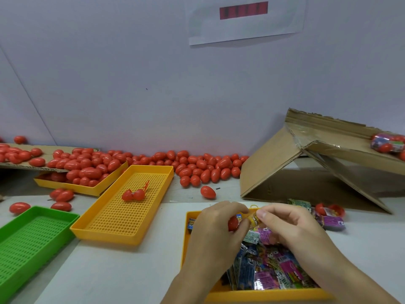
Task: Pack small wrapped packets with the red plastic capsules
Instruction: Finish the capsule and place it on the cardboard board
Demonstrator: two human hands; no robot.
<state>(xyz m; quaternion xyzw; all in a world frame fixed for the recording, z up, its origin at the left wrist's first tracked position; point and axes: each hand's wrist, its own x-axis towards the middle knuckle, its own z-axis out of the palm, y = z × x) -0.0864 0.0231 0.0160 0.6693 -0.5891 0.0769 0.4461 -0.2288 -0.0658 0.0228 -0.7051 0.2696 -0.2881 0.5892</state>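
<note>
My left hand (215, 227) grips a red capsule half (233, 223) over the yellow packet tray (263, 296). My right hand (285, 224) pinches a small yellow wrapped packet (254, 219) against the capsule's mouth. Below both hands the tray holds several wrapped packets (269, 270) in pink, blue and green. A large heap of shut red capsules (197, 166) lies along the wall. An opened red capsule (133, 195) rests in the perforated yellow tray (125, 222).
A green perforated tray (26, 238) sits at the lower left. Another yellow tray (72, 186) at the back left is heaped with capsules under cardboard. A folded cardboard box (285, 170) stands at the right, with loose packets and capsule halves (328, 216) beside it.
</note>
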